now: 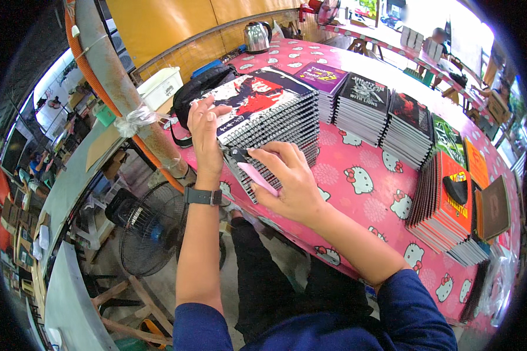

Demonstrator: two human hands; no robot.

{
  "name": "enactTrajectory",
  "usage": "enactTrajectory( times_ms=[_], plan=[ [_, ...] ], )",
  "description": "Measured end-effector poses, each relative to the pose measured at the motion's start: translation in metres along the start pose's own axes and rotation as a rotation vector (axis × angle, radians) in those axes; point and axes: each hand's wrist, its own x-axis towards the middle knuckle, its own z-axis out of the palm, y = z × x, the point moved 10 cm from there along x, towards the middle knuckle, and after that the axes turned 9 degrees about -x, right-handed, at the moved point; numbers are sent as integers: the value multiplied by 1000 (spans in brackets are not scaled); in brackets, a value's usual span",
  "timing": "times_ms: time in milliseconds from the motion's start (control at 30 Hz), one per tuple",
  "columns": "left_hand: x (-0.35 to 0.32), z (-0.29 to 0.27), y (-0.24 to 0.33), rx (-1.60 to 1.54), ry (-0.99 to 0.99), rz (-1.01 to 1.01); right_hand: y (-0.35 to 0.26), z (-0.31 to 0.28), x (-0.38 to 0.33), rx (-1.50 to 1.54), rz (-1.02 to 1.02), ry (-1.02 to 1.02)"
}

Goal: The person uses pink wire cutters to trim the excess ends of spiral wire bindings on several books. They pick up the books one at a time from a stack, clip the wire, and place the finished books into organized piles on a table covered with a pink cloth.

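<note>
A tall stack of spiral-bound notebooks point(275, 120) stands at the table's near left, the top cover white, black and red. My left hand point(205, 137) rests against its left corner, fingers stretched up along the edge of the top cover. My right hand point(290, 181) is at the near side of the stack, by the wire bindings. Between its thumb and fingers is a flat pink piece point(257, 178); its exact kind is unclear. A small dark piece point(238, 155) lies beside the right fingertips, and I cannot tell whether it joins the pink one.
More notebook stacks line the pink patterned table point(363, 205): purple point(322, 79), black point(363, 96) and orange point(451, 193). A black bag point(202, 88) and a kettle point(256, 38) stand farther back. At left are a rusty post point(123, 93) and a black fan point(152, 228).
</note>
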Motion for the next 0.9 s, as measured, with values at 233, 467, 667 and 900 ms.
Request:
enactTrajectory(
  times_ms=[233,467,667,900],
  plan=[
    [-11,29,-1,182,-94,138,18,-16,-15,-105,92,-3],
    [13,12,18,82,-90,151,13,-15,-5,132,-68,210],
    [0,2,-5,-25,-87,15,10,-14,-17,132,58,138],
    [-12,25,-20,-46,-141,80,39,63,-56,1498,881,-524]
  ],
)
